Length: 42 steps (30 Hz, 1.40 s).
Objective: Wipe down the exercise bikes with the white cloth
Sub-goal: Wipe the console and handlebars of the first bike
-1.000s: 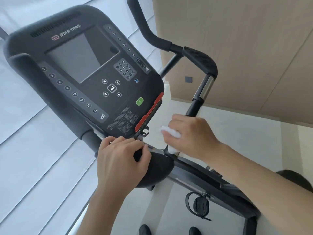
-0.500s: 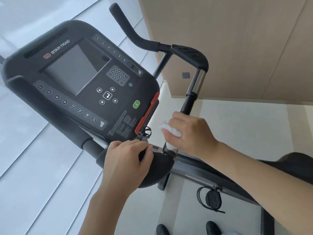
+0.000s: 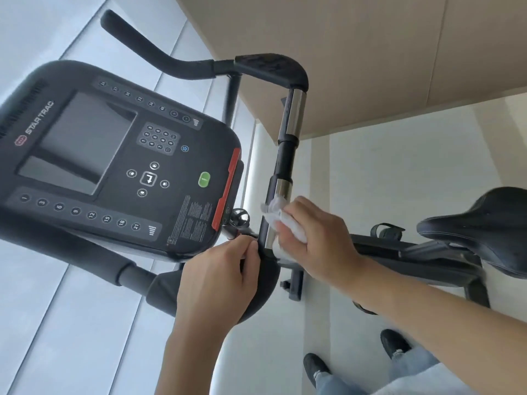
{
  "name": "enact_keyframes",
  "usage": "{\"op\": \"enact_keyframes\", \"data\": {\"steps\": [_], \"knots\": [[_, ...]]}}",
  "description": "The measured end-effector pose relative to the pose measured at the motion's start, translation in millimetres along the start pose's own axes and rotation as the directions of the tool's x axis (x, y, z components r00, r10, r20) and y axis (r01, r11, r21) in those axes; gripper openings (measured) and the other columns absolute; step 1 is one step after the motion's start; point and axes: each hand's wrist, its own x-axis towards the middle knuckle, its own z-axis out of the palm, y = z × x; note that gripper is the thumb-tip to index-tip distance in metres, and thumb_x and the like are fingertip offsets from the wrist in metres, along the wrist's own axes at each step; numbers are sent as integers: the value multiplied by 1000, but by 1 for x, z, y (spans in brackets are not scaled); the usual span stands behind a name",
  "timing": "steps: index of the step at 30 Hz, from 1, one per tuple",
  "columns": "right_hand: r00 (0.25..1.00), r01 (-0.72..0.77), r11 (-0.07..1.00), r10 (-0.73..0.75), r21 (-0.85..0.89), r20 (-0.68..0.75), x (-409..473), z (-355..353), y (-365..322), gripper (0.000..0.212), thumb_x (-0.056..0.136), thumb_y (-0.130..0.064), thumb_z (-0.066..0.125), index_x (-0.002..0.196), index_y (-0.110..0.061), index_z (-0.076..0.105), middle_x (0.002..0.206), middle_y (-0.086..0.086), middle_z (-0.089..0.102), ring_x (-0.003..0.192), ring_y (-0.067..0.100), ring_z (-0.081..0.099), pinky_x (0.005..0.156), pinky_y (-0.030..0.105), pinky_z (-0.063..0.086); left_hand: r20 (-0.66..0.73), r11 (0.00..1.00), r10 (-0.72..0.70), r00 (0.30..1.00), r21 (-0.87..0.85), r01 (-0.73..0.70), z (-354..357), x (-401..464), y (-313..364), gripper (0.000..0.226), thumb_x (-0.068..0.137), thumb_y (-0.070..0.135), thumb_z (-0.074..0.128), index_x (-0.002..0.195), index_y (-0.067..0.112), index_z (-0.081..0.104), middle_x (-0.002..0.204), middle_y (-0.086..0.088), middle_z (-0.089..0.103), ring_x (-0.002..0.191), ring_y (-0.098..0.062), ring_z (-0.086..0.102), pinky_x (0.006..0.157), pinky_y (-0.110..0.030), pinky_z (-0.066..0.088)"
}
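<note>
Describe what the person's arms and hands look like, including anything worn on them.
Both forearms are bare as far as the frame shows: no sleeves in view. The left hand and right hand wear no gloves, and no watch, ring or bracelet shows on either wrist or the visible fingers.

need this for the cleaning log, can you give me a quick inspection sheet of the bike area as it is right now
surface: pale floor, bare where seen
job's things: white cloth bunched against the chrome handlebar section of the exercise bike
clutter: nothing seen
grippers: right hand grips the cloth; left hand holds the black handlebar bend below the console
cables: nothing seen
surroundings: wood-panelled wall, black saddle, person's dark shoes
</note>
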Motion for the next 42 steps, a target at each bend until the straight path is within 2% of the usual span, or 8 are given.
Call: {"op": "enact_keyframes", "data": {"steps": [5, 11, 14, 20, 24, 28, 35, 42], "knots": [[972, -161, 984, 172, 80, -159, 40, 4, 7, 16, 105, -31, 54, 91, -26, 50, 77, -16, 45, 63, 10, 47, 56, 27, 40, 20, 1000, -21, 1000, -6, 21, -1, -2, 4, 35, 100, 38, 38, 69, 21, 42, 51, 2, 40, 50, -17, 39, 45, -27, 28], [996, -76, 980, 83, 185, -26, -20, 5, -25, 11, 102, -29, 58, 99, -37, 51, 80, -20, 43, 66, 7, 47, 60, 26, 44, 20, 999, -5, 1000, -31, 6, -3, -1, 4, 33, 98, 34, 40, 68, 21, 37, 51, 2, 31, 52, -21, 33, 44, -31, 28], [997, -59, 984, 65, 167, -32, -10, 7, -13, 8, 105, -32, 56, 102, -25, 58, 82, -14, 49, 64, 11, 49, 57, 29, 45, 15, 999, -18, 1000, -33, 18, -1, -1, 4, 34, 99, 34, 41, 67, 20, 42, 51, 2, 34, 52, -21, 37, 44, -32, 34], [929, -278, 932, 322, 233, -180, 45, 9, 7, 26, 107, -27, 55, 87, -39, 45, 67, -17, 49, 61, 10, 52, 58, 19, 35, 6, 999, -27, 1000, -36, 28, -1, -1, 5, 36, 98, 37, 40, 67, 22, 48, 51, 2, 38, 53, -21, 43, 45, -35, 38], [942, -294, 879, 333, 375, -42, 8, 10, -13, 13, 110, -26, 51, 104, -33, 58, 63, -18, 55, 56, 8, 57, 55, 17, 37, 0, 999, -18, 1000, -37, 18, 0, -3, 3, 37, 97, 37, 39, 65, 21, 46, 51, 3, 37, 52, -21, 41, 45, -34, 37], [930, -327, 771, 366, 546, 41, -38, 16, -34, 37, 111, -15, 50, 89, -45, 45, 62, -16, 53, 55, 3, 51, 57, 15, 37, 2, 998, -6, 1000, -58, 6, 1, 0, 2, 37, 95, 38, 39, 64, 20, 44, 51, 5, 34, 51, -20, 39, 45, -30, 32], [763, -489, 665, 640, 564, -92, 37, 32, 8, 34, 112, -34, 49, 82, -17, 45, 64, -10, 45, 62, 12, 47, 60, 36, 42, 7, 999, -39, 999, -30, 39, 1, 0, 7, 36, 95, 38, 37, 67, 24, 55, 51, 6, 41, 50, -17, 44, 44, -37, 42], [787, -474, 527, 613, 705, 70, -46, 36, -49, 35, 112, -40, 45, 85, -17, 47, 69, 7, 46, 63, 13, 48, 61, 35, 43, -19, 998, -20, 1000, -64, 19, 0, 0, 4, 33, 95, 33, 45, 63, 24, 42, 51, 4, 36, 50, -18, 40, 43, -35, 34]]}}
